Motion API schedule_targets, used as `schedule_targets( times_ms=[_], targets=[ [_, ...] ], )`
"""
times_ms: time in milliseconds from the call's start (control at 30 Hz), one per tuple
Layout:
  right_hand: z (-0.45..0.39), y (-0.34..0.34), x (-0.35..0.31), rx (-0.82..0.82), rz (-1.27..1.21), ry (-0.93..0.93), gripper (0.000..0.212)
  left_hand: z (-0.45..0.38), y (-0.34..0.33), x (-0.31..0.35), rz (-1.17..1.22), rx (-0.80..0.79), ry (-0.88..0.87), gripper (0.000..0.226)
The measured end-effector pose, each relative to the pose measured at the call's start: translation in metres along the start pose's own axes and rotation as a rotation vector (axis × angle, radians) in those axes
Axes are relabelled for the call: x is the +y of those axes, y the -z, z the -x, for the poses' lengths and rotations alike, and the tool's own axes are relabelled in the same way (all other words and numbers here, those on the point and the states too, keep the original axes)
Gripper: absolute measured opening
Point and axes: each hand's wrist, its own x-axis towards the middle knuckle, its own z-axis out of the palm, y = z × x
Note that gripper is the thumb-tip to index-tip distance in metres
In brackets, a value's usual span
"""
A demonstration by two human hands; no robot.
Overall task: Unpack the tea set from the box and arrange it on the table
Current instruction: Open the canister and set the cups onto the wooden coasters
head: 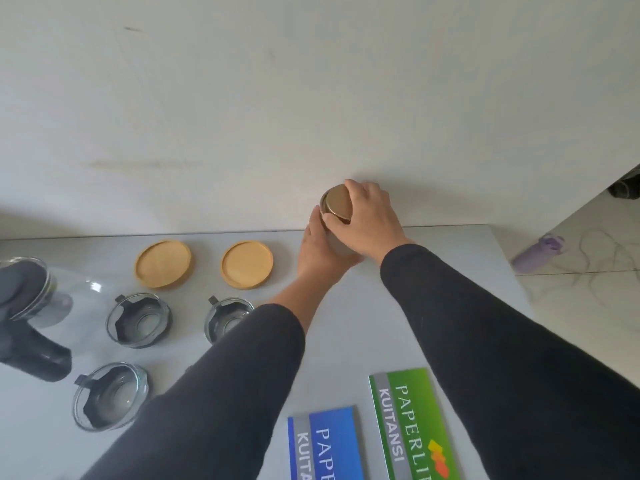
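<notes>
The tea set is laid out on the grey table, mostly at the left side. The biggest piece, a glass teapot with a black handle, is seen at 9 o'clock, cut off by the picture's edge. Three glass cups are set near it: one beside the teapot, one partly hidden by a black sleeve, and one at 8 o'clock. Two round wooden coasters are placed side by side just behind the cups. A small jar with a gold lid is held at the middle, close to the white wall. Its side is wrapped by the left hand, and its lid is gripped from above by the curled fingers of the right hand. Two booklets, one green and one blue, are lying at 6 o'clock. A purple bottle is lying on the floor at 3 o'clock.
</notes>
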Motion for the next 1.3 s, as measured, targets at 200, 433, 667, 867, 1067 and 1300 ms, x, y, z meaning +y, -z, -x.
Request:
schedule_targets(
  times_ms=[200,433,667,867,1067,1300],
  targets=[
    [-0.005,-0.006,0.013,0.112,0.057,0.107,0.067,-0.011,-0.014,0.004,0.134,0.104,0.050,0.087],
    [-0.012,-0.007,0.017,0.127,0.207,0.159,0.071,-0.012,-0.013,-0.003,0.159,0.105,0.002,0.079],
    [-0.015,-0.001,0.016,0.110,0.211,0.177,0.069,-0.011,-0.012,-0.007,0.162,0.100,-0.017,0.076],
    [-0.019,0.011,0.014,0.096,0.073,0.133,0.059,-0.009,-0.006,-0.008,0.154,0.065,-0.025,0.077],
    [-0.013,0.016,0.013,0.109,-0.184,0.040,0.059,-0.010,-0.004,-0.009,0.131,0.051,-0.025,0.080],
    [0.050,-0.018,0.019,0.539,-0.421,-0.087,0.071,0.009,0.004,-0.044,-0.354,-0.062,0.053,0.071]
  ],
)
